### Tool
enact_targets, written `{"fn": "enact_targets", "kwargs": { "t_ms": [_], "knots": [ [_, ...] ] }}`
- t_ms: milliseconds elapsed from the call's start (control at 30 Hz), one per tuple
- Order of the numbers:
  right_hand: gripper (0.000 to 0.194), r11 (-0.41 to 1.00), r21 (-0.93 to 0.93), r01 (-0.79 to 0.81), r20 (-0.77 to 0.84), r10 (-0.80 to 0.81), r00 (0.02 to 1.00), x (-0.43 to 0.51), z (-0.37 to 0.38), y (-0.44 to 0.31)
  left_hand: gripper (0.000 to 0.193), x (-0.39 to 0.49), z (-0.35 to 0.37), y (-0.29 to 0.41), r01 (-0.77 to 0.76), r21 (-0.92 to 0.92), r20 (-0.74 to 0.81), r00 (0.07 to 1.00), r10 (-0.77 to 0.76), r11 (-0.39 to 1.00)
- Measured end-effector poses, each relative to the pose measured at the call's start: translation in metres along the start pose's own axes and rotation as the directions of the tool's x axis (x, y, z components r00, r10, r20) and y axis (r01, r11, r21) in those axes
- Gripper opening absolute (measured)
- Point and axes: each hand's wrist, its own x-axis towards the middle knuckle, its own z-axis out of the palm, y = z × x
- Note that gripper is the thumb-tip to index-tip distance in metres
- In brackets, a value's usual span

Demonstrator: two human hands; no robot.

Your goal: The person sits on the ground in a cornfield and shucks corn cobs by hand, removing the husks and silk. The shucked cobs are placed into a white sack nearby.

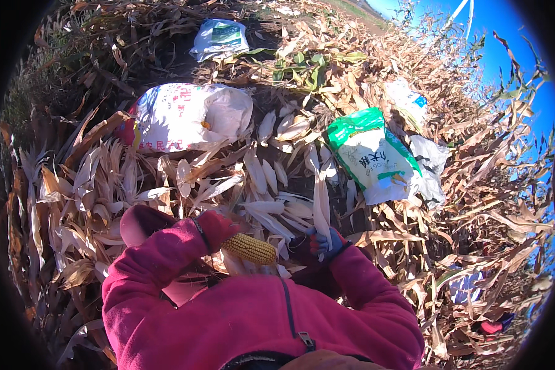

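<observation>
My left hand (216, 229), in a red glove, grips one end of a husked yellow corn cob (249, 249), which lies across in front of my jacket. The cob's kernels are bare. A dry pale corn husk (321, 203) stands upright out of my right hand (326, 243), which is closed around its lower end in a blue-grey and red glove. Between and beyond the hands lie several ears still in pale husks (262, 173). Loose husk leaves are strewn around them.
A large white woven sack (171, 115) lies on its side, its mouth to the right. To the right are a green and white bag (374, 157) and a crumpled white bag (430, 166). Another white bag (219, 39) lies farther off. Dry corn stalks (490, 185) cover the right side.
</observation>
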Motion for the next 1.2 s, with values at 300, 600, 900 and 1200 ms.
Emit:
{"fn": "enact_targets", "kwargs": {
  "t_ms": [300, 600, 900, 1200],
  "knots": [
    [0.075, 0.682, -0.726, 0.085, 0.000, -0.124, 0.992, 0.069, 0.023, 0.017, 0.068, 0.003, -0.022, -0.027, 0.283, -0.204, -0.399, 0.850, -0.343, 0.937],
    [0.073, 0.966, -0.222, 0.131, 0.409, -0.030, 0.912, 0.148, 0.077, 0.038, 0.067, 0.026, -0.021, -0.082, -0.021, 0.173, -0.206, 0.977, 0.057, 0.985],
    [0.045, 0.899, -0.160, 0.408, -0.282, -0.438, 0.854, 0.227, -0.044, -0.054, 0.062, 0.033, -0.052, -0.088, 0.238, -0.146, -0.299, 0.914, -0.272, 0.960],
    [0.024, 0.862, -0.267, 0.430, -0.130, -0.475, 0.870, 0.487, 0.088, -0.191, 0.054, 0.047, -0.067, -0.091, 0.206, -0.334, -0.112, 0.960, -0.256, 0.920]
  ]
}}
